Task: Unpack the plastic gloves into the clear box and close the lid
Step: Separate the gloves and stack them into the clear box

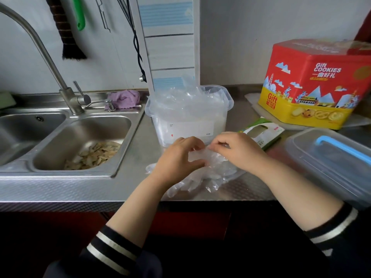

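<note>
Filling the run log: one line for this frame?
left hand: pinching thin clear plastic gloves | right hand: pinching same | clear plastic box: open, partly filled | blue-handled lid: off

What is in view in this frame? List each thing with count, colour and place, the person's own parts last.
clear box: one, see-through, open, middle of counter, loose gloves inside
plastic gloves: a pile, clear, counter's front edge, under the hands
lid: one, clear with blue handle, counter's right
glove packet: one, green and white, right of box
cookie tin: one, red and yellow, back right
sink: two steel basins, left; pale scraps in the near one
tap: one, steel, behind sink
cloth: one, purple, behind sink
brush: one, dark, on wall
counter: one, steel
left hand: one, pinching gloves
right hand: one, pinching gloves
</note>
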The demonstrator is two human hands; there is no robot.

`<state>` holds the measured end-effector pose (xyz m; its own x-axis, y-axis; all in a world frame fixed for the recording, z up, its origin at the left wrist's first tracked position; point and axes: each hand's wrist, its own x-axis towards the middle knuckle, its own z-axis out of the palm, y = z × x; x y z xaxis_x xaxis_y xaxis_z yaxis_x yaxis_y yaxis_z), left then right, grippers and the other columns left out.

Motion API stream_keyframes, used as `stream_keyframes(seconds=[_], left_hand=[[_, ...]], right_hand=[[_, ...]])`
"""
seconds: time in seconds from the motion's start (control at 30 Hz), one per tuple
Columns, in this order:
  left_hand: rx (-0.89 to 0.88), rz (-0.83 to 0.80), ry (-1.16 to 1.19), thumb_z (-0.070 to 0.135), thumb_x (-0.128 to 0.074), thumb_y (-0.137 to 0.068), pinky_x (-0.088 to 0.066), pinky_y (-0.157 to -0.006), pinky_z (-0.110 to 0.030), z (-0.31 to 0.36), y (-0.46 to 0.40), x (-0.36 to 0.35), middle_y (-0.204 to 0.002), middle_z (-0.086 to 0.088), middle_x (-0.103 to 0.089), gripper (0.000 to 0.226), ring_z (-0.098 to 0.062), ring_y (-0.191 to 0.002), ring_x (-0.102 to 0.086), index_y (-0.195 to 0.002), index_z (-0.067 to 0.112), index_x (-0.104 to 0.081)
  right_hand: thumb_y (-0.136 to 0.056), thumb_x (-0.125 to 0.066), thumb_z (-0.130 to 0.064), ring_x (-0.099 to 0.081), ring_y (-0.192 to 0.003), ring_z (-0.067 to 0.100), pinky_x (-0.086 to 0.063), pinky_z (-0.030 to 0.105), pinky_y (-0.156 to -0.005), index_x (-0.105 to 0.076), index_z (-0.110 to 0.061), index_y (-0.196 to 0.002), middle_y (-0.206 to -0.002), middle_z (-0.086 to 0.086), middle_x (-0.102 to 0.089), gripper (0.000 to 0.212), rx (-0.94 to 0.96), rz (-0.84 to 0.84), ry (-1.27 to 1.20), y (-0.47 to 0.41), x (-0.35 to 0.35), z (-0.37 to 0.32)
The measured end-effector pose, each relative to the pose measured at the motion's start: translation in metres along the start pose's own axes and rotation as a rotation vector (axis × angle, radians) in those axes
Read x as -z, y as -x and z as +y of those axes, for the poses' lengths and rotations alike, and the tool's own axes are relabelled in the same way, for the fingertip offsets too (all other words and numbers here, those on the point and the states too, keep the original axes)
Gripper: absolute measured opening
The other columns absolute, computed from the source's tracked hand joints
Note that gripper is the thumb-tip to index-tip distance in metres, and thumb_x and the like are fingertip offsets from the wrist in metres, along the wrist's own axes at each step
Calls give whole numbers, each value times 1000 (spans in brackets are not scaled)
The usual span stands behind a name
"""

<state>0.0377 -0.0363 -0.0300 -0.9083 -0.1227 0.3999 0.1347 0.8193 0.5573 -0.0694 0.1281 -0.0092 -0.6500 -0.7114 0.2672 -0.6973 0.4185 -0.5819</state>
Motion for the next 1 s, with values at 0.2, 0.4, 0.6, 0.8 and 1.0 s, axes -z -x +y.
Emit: stream_keyframes(seconds=[0.2,0.4,0.6,0.8,1.0], left_hand=[[96,139,161,25,-67,-88,-45,-74,-20,7,-12,11,-80,14,-67,7,-6,-79,-59,-83,27,-63],[180,217,175,32,-58,-95,-48,-72,-22,10,-39,26,-72,19,-67,21,-6,-75,-64,-77,26,-66],[188,253,241,31,-50,-100,-55,-74,-36,15,-57,41,-68,9,-67,33,-8,-62,-64,-76,16,-67],[204,315,237,29,-36,-105,-46,-53,-18,25,-74,57,-51,16,-63,48,-4,-43,-56,-78,-2,-61],[249,357,255,34,-44,-101,-37,-37,-18,16,-91,77,-63,4,-67,42,-11,-35,-52,-80,2,-59]], right_hand=[[-94,-55,-41,-40,-53,11,-31,30,-55,-72,-9,-86,-54,-5,-46,37,-27,50,-110,-15,9,-11],[-74,-52,-66,-62,-103,9,-48,31,-93,-63,-22,-109,-108,-6,-68,57,-72,-77,-336,-27,27,-18],[-81,-75,-22,-64,-90,7,-47,13,-75,-58,-21,-115,-95,-2,-68,37,-104,-32,-339,-32,30,-15],[-95,-56,-11,-62,-57,1,-51,12,-64,-66,-8,-87,-72,4,-67,12,-73,180,-483,-50,41,-29],[-100,-48,-15,-60,-57,13,-55,20,-54,-60,-6,-94,-71,4,-65,17,-115,214,-528,-68,53,-45]])
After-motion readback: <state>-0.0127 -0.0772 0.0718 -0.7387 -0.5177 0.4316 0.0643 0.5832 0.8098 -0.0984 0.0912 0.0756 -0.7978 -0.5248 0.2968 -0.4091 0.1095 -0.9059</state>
